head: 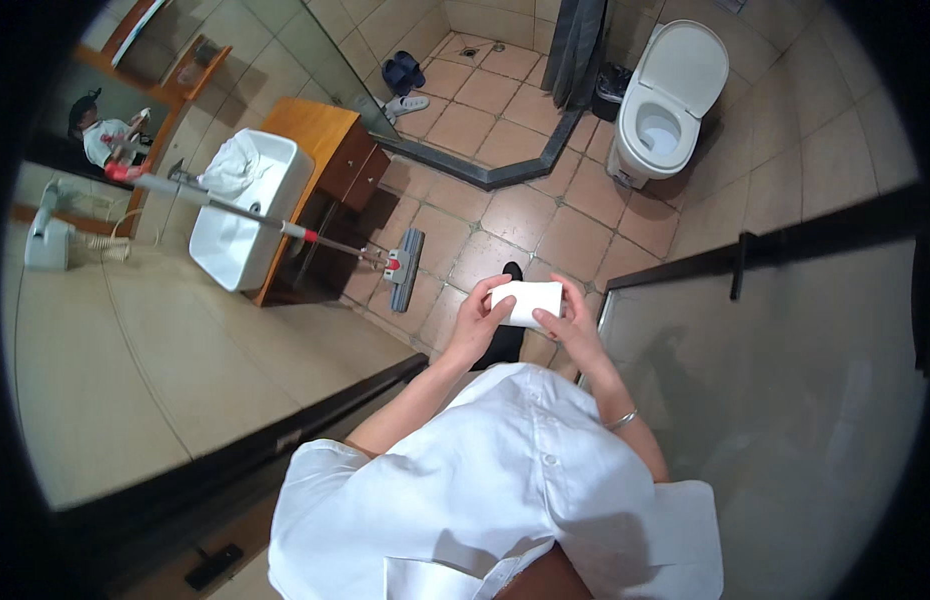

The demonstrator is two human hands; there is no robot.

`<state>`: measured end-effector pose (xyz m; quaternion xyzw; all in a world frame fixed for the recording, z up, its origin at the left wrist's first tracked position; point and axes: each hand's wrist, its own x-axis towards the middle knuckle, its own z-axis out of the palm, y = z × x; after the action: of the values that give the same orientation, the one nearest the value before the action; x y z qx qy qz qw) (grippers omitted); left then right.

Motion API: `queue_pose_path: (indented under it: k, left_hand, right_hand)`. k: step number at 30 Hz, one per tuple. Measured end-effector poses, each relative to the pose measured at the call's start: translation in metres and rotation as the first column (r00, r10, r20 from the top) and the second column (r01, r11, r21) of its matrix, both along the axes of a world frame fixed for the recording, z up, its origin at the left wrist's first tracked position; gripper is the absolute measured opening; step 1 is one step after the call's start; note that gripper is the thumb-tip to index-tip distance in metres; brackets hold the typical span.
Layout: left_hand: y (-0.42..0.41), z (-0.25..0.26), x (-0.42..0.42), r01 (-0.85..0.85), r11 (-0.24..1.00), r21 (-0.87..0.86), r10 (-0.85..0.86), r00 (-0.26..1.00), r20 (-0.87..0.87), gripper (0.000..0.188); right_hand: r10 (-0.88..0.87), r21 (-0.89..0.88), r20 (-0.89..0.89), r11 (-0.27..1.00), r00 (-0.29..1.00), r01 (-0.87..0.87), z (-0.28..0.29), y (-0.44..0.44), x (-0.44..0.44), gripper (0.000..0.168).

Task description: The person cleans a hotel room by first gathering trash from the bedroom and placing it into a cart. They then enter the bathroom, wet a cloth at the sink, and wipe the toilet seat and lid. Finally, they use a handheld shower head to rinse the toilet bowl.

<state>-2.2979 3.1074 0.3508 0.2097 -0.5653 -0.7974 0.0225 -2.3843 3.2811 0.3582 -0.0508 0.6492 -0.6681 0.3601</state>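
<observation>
Between my two hands is a white tissue-like bundle (536,300), a roll or a folded pack; I cannot tell which. My left hand (480,315) grips its left end, thumb on top. At the right end, my right hand (573,322) holds it with the thumb across the near edge. The underside is hidden. Below the bundle show the tiled floor (506,217) and a black shoe (513,270). A sponge mop (405,270) stands to the left, its long pole leaning across the washbasin (232,247).
A white cloth (236,165) lies in the basin, set on a wooden cabinet (315,127). A dark raised kerb (487,178) bounds the shower, where slippers (403,73) lie. The toilet (656,135) has its lid up, beside a black bin (609,94). A glass door (765,360) stands right.
</observation>
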Motion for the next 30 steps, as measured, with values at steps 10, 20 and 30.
queue_pose_path:
  k: [10,20,30]
  left_hand:
    - [-0.147,-0.006,-0.314,0.103,0.961,-0.257,-0.088,0.994,0.067,0.043]
    - [-0.202,-0.074,-0.53,-0.109,0.794,-0.598,0.268,0.946,0.184,0.032]
    - [-0.167,-0.053,-0.66,0.1,0.758,-0.644,0.374,0.743,0.555,0.037]
  right_hand:
    - [-0.269,0.137,-0.412,0.926,0.871,0.351,-0.032,-0.045,-0.405,0.06]
    - [-0.153,0.329,-0.819,0.665,0.553,0.671,-0.025,0.009,-0.908,0.084]
    - [0.22,0.434,-0.892,0.661,0.396,0.612,0.051,-0.118,-1.392,0.075]
